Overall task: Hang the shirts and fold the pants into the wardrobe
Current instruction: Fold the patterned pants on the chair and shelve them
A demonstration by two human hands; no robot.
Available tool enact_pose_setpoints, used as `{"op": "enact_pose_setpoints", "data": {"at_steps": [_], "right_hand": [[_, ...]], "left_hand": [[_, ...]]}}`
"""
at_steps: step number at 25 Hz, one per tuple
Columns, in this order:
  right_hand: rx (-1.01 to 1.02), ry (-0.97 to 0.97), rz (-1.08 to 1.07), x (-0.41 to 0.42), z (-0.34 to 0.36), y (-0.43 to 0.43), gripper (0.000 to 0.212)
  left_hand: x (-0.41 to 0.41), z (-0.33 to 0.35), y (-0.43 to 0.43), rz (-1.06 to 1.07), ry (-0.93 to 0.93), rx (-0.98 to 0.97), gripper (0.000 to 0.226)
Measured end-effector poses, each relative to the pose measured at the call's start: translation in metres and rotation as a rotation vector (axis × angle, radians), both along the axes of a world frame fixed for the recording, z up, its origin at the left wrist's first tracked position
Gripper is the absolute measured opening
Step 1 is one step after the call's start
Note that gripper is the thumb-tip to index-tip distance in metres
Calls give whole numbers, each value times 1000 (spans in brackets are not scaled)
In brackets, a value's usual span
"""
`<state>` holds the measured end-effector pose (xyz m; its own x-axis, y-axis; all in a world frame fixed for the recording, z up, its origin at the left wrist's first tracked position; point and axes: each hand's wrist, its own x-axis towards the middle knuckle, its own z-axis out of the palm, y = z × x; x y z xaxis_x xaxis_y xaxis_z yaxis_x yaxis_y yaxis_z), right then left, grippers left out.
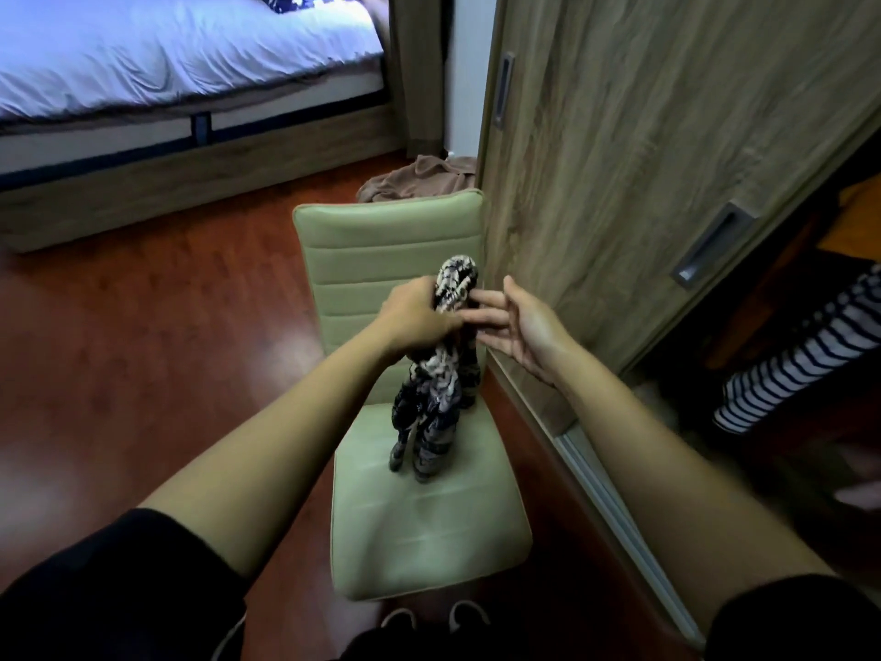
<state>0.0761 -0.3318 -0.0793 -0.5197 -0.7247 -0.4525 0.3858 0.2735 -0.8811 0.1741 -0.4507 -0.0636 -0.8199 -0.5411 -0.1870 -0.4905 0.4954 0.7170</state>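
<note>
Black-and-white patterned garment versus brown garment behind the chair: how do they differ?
The black-and-white patterned garment hangs from the left hand over the pale green chair; the brown garment lies heaped behind it, untouched. The patterned garment is two-toned, the brown garment one colour. Both are crumpled.

Black short sleeves: left sleeve (119, 589), right sleeve (801, 617), forearms (267, 446) bare below them. Left grip (414, 317) and right grip (519, 326) bare. Dark shoes (469, 613) at frame bottom, pale trim, too blurry for detail.
</note>
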Motion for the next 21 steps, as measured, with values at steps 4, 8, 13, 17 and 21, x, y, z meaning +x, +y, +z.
{"op": "enact_pose_setpoints", "data": {"at_steps": [4, 8, 13, 17, 21], "right_hand": [[-137, 136, -346, 22, -54, 16, 47], [-241, 331, -414, 45, -94, 42, 51], [-75, 817, -148, 53, -140, 32, 55], [143, 897, 141, 70, -250, 10, 73], [464, 745, 544, 87, -356, 15, 61]], "left_hand": [[-18, -20, 25, 209, 80, 197, 29], [-17, -29, 45, 122, 240, 515, 21], [21, -67, 32, 172, 365, 769, 25], [60, -176, 1, 426, 232, 785, 23], [105, -289, -27, 589, 22, 680, 16]]}}
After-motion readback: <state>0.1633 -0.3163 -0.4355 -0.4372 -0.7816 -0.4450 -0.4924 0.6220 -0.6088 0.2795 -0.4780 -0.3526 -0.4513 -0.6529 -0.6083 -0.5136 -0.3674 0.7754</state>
